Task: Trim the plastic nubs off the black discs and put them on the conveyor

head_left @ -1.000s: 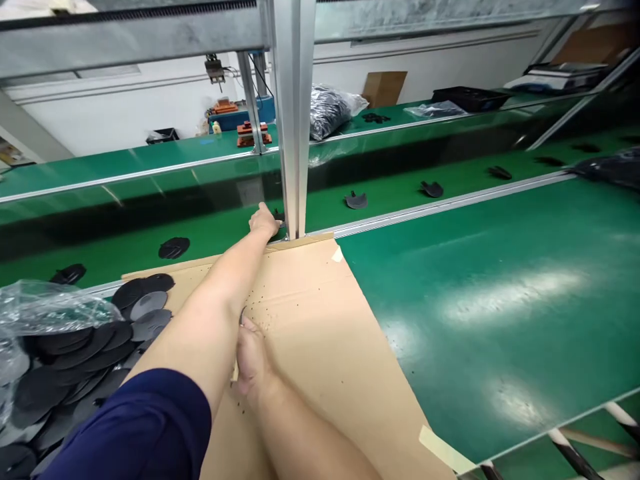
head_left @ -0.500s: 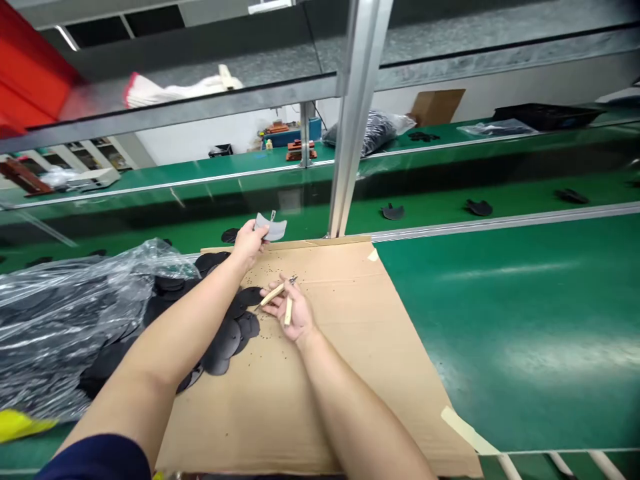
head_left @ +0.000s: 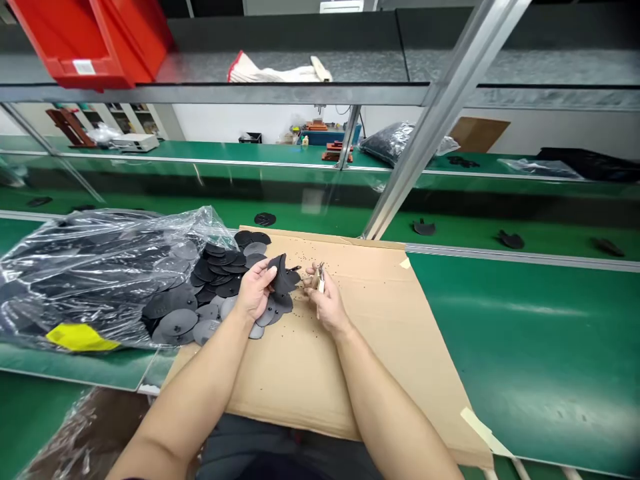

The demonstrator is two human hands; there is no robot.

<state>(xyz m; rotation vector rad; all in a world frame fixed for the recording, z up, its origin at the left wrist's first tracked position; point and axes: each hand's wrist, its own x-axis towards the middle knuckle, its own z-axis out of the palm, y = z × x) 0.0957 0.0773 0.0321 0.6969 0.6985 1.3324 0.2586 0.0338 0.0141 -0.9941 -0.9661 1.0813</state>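
My left hand (head_left: 255, 292) pinches a thin, curved black plastic piece (head_left: 283, 275) by its left side, a small tab sticking out to the right. Close by on the right, my right hand (head_left: 327, 300) is wrapped around cutting pliers (head_left: 321, 279) with pale handles, their small metal jaws pointing away from me. A gap remains between the jaws and the piece. Under and left of my left hand lies a pile of round black discs (head_left: 220, 270). Tiny dark crumbs are scattered over the cardboard sheet (head_left: 300, 380) beneath both hands.
A clear plastic bag (head_left: 100, 267) of black parts lies at left, a yellow patch (head_left: 83, 337) on it. Black pieces (head_left: 424, 228) sit on the green belt (head_left: 470, 223) behind. A metal post (head_left: 425, 147) rises beyond the cardboard. The shelf above holds a red bin (head_left: 100, 40) and a glove (head_left: 275, 70).
The left hand has come down and nearer to me, now with a black piece in it where a grey-looking one showed. The right hand's pliers handles have closed together. The view has shifted left.
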